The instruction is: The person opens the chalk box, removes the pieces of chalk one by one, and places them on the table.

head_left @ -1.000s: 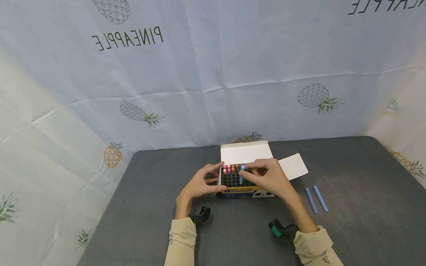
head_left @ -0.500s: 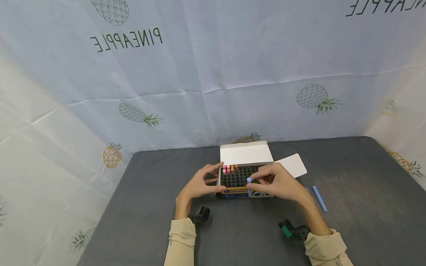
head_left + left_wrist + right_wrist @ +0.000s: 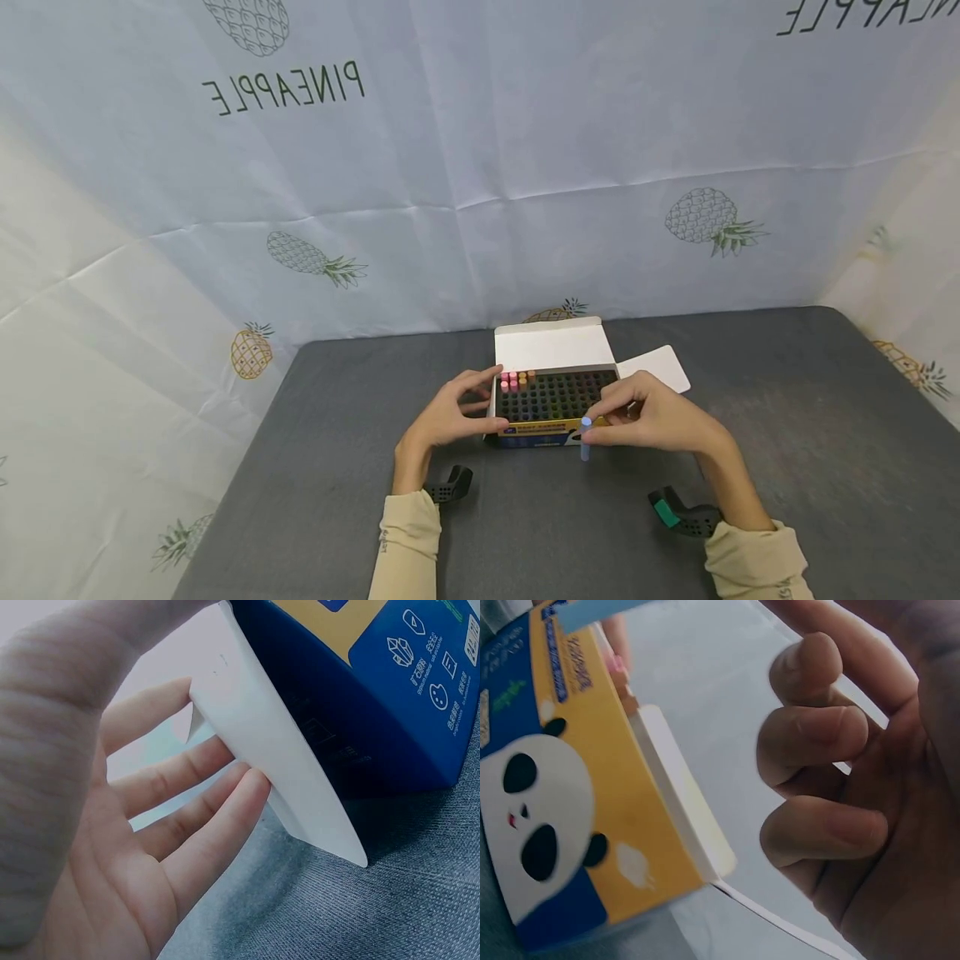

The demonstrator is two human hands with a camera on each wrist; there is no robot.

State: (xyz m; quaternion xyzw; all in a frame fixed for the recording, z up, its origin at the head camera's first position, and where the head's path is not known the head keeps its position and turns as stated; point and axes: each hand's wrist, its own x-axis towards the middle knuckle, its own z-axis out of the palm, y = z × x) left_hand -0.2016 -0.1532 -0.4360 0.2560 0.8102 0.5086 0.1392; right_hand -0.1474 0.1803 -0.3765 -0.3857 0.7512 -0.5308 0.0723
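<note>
A cardboard box (image 3: 534,438) with a panda print stands with its lid up, a black grid of holes inside. Pink and orange chalk sticks (image 3: 513,382) fill a few holes at its back left. My left hand (image 3: 448,412) holds the box's left end, thumb at the front corner and index finger at the back. In the left wrist view its other fingers touch a white side flap (image 3: 262,742). Just off the box's front wall, my right hand (image 3: 651,418) pinches an upright blue chalk stick (image 3: 585,450) between thumb and index finger; its remaining fingers are curled.
The raised white lid (image 3: 555,345) leans back behind the box, and another white flap (image 3: 660,367) sticks out to the right. Grey cloth covers the table (image 3: 337,467). A pineapple-print curtain (image 3: 450,150) closes off the back and sides.
My right hand has moved right and towards me, carrying the blue chalk stick from above the holes to in front of the box. The right forearm now covers two loose blue sticks. My left hand stays.
</note>
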